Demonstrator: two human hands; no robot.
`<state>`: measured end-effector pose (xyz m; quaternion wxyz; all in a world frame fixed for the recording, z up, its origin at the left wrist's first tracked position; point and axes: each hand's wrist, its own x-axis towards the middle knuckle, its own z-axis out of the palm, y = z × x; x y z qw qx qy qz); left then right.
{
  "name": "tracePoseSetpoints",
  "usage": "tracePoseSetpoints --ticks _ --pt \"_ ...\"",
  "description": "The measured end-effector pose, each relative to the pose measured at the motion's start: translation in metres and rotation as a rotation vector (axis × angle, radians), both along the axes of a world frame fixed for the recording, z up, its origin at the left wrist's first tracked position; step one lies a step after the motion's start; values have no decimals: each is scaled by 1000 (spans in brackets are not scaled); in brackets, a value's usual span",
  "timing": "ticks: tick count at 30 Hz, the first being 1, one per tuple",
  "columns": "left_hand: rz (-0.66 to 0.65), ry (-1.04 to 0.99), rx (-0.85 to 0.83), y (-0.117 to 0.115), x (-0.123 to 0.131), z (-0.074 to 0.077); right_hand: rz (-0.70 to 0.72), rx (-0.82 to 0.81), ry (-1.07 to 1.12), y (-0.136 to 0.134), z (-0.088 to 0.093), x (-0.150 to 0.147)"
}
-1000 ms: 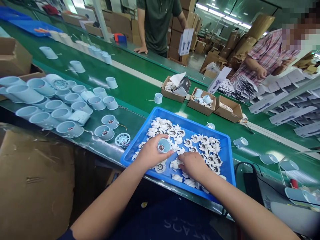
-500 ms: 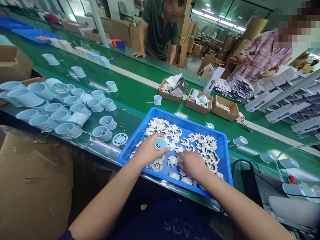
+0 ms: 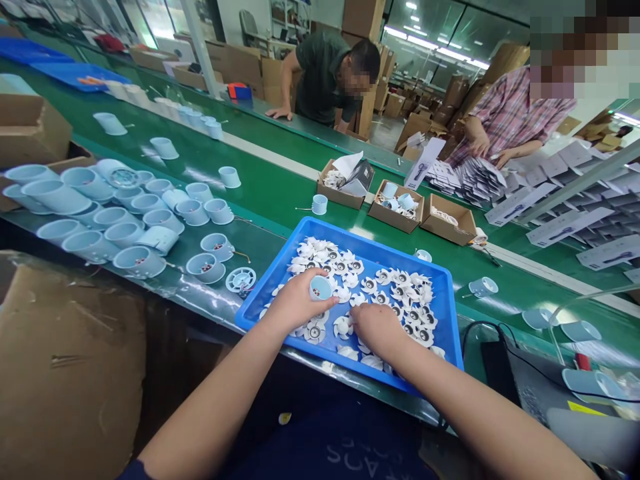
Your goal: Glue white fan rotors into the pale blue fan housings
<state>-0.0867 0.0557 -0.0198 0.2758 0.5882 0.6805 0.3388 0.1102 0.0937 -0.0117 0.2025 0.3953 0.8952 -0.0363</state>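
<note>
The left hand (image 3: 295, 301) grips a pale blue plastic cup (image 3: 321, 288) just above the blue tray (image 3: 380, 241). The right hand (image 3: 377, 330) lies curled on white plastic impellers (image 3: 343, 327) inside it, and whether it grasps 1 is hidden

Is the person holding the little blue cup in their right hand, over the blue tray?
No, it's the other hand. The head view shows the little blue cup in the left hand, over the blue tray. The right hand is down on the white fan wheels.

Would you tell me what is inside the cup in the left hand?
The pale blue cup shows a small dark part inside; the left hand covers its outside.
</note>
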Motion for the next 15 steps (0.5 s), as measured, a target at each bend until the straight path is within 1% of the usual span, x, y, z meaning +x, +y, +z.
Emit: tracePoseSetpoints --ticks 5,10,12,15 --pt "-20 24 1 0 -1 -2 -50 -39 -30 3 5 -6" --pt "-28 40 -18 -1 -1 -2 -98 -45 -9 1 13 4" --pt "-32 40 -27 -1 -1 -2 -88 -47 20 2 18 10" --pt "-39 38 -31 0 -1 -3 -21 -67 70 5 21 16"
